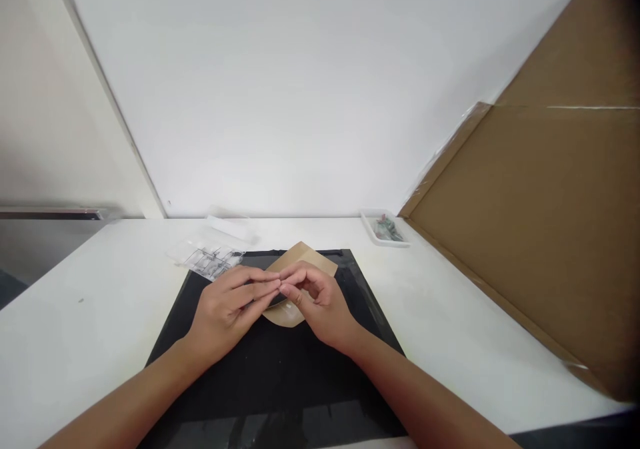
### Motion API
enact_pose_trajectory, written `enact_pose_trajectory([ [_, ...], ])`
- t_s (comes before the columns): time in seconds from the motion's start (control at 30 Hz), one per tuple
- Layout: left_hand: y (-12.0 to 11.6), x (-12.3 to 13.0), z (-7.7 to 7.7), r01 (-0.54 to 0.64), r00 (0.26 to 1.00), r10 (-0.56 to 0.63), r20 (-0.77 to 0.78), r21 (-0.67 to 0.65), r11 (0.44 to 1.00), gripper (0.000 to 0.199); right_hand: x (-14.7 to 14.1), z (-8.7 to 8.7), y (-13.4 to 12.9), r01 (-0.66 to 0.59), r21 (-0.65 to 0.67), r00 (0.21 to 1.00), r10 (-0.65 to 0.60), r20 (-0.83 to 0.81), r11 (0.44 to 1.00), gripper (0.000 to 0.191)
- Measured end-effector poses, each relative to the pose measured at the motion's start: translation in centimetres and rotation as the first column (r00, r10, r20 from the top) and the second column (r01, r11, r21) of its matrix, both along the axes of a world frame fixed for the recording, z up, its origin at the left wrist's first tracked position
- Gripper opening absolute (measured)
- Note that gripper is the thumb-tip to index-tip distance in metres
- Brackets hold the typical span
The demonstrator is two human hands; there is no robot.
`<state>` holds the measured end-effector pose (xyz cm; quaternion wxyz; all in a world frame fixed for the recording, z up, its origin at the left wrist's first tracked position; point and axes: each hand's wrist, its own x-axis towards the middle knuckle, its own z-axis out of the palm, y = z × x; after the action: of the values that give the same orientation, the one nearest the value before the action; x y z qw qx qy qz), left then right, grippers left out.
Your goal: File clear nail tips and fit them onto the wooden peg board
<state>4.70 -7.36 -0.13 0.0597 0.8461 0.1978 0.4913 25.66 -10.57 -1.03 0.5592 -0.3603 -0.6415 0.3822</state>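
Observation:
Both hands meet at their fingertips above a black mat (280, 375). The fingers of my left hand (223, 312) are long and pressed together, closed at the tips. My right hand (323, 309) is closed in a pinch, with thumb and forefinger against the left fingertips. Whatever lies between the fingertips is too small or too hidden to name. Right behind and below the hands is a brown paper piece (300, 252) with a pointed top and a rounded, glossy lower part (285, 315). The hands hide its middle, and I cannot tell whether they touch it.
A clear plastic bag or tray (213, 259) with thin dark and whitish parts lies at the mat's back left corner. Behind it is a clear plastic piece (230, 225). A white tray (375, 235) of small greenish bits stands back right. A large cardboard sheet (540, 235) leans at the right.

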Motion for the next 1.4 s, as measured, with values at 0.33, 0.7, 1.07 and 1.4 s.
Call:
enact_pose_trajectory([
  [0.33, 0.0, -1.1, 0.9, 0.032, 0.994, -0.01, -0.107, 0.207, 0.978, 0.039, -0.1, 0.1, -0.3, -0.083, -0.031, 0.996, 0.082, -0.022, 0.996, 0.011],
  [0.7, -0.1, -1.0, 1.2, 0.028, 0.997, -0.008, -0.083, 0.242, 0.97, 0.032, -0.2, 0.6, -0.5, -0.005, -0.011, 0.997, 0.006, 0.083, 1.0, 0.015],
  [1.07, 0.0, -0.9, 1.1, -0.07, 0.994, 0.082, -0.068, 0.163, 0.984, 0.019, -0.1, 0.3, -0.3, 0.109, 0.107, 0.952, -0.135, 0.275, 0.988, 0.016],
  [1.4, 5.0, -5.3, 0.7, -0.484, 0.816, 0.464, -0.343, 0.033, 0.875, 0.025, 0.7, -0.5, 0.4, 0.199, -0.03, 0.976, -0.195, 0.095, 0.98, 0.025],
])
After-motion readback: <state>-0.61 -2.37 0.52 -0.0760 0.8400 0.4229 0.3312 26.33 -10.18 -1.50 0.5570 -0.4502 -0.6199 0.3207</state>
